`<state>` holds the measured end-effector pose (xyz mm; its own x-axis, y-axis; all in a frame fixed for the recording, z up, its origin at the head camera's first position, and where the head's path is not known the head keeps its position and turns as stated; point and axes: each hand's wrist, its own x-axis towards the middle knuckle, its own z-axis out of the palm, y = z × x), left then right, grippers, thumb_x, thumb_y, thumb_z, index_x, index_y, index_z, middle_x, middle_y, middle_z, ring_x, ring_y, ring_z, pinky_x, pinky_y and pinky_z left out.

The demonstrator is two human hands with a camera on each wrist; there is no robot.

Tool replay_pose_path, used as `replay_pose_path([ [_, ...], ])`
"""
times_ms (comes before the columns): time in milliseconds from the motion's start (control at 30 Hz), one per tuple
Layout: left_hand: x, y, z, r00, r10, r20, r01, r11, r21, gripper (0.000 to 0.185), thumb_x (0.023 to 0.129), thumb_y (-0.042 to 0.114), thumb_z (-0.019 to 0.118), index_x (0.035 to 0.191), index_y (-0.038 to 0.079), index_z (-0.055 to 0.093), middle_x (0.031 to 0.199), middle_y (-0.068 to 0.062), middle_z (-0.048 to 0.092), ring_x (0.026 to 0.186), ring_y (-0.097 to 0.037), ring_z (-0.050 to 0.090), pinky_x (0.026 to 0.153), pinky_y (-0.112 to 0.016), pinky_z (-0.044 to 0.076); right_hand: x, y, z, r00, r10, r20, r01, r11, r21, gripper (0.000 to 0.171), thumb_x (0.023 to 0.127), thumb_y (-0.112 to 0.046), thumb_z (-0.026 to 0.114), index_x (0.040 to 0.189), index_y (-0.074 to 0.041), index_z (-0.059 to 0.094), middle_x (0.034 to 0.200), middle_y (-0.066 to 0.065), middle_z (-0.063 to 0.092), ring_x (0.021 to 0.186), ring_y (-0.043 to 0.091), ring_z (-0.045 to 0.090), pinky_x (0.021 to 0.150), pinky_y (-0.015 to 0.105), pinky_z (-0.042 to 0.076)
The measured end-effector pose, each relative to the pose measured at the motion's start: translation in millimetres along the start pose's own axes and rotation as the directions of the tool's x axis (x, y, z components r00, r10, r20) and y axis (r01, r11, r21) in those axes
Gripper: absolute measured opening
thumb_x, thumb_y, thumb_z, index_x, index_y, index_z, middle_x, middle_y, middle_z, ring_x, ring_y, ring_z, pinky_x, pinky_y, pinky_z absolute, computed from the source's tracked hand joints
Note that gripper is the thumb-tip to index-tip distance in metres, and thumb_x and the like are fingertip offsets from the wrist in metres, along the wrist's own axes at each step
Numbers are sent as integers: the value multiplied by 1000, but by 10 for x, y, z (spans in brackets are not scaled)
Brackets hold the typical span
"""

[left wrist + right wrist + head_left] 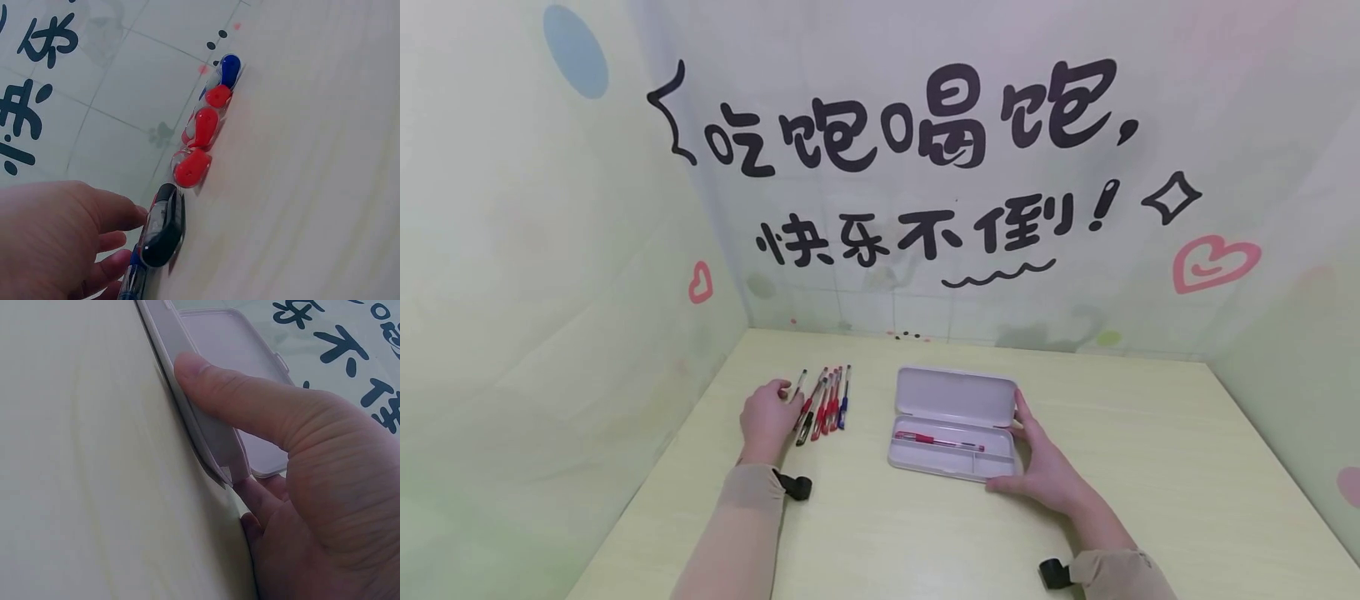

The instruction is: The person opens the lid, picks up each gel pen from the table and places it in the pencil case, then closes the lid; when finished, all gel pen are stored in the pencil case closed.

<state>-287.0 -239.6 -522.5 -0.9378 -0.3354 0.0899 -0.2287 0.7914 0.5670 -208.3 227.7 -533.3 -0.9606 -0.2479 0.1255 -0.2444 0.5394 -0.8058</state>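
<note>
My left hand point(769, 418) is at the left edge of a bunch of gel pens point(826, 407), fingers bent beside the leftmost ones. In the left wrist view, its fingertips are right at a black-capped pen point(164, 228) and a pen with a blue part point(133, 278); I cannot tell whether they pinch one. Red pens point(205, 128) and another blue pen point(230, 72) lie beyond. My right hand point(1051, 473) grips the right end of an open pale lilac pencil case point(957, 397), thumb on the front wall, fingers behind. A red pen point(938, 441) lies in its long rear compartment.
The pencil case stands on a light wooden table point(865, 533), its lid raised at the back. Printed cloth walls point(880, 308) enclose the table at the back and sides. Black wrist cameras point(797, 486) are worn at both sleeve cuffs.
</note>
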Motion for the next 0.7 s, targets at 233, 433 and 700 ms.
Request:
replay_pose_path([
  [233,-16,-23,-8,999,-26,42,26,999,19,42,102,35,72,132,5,73,119,-15,79,105,-36,73,91,-52,55,1,-4,3,1000,7,1,-7,1000,-10,162,66,-33,108,177,-30,-11,172,29,42,154,51,50,127,82,18],
  [433,0,-45,-9,999,-21,40,20,999,27,31,101,32,70,116,7,79,109,-12,83,100,-33,75,90,-52,58,0,-15,4,1000,10,0,-10,1000,-10,162,67,-33,108,177,-31,-11,172,28,43,154,51,49,127,83,19],
  [700,-1,-26,-12,997,-54,47,54,999,-1,30,101,31,70,117,7,79,107,-11,83,94,-30,75,88,-50,57,-2,13,13,1000,17,5,-17,1000,-13,163,67,-34,108,176,-33,-13,174,28,39,155,52,47,127,83,17],
])
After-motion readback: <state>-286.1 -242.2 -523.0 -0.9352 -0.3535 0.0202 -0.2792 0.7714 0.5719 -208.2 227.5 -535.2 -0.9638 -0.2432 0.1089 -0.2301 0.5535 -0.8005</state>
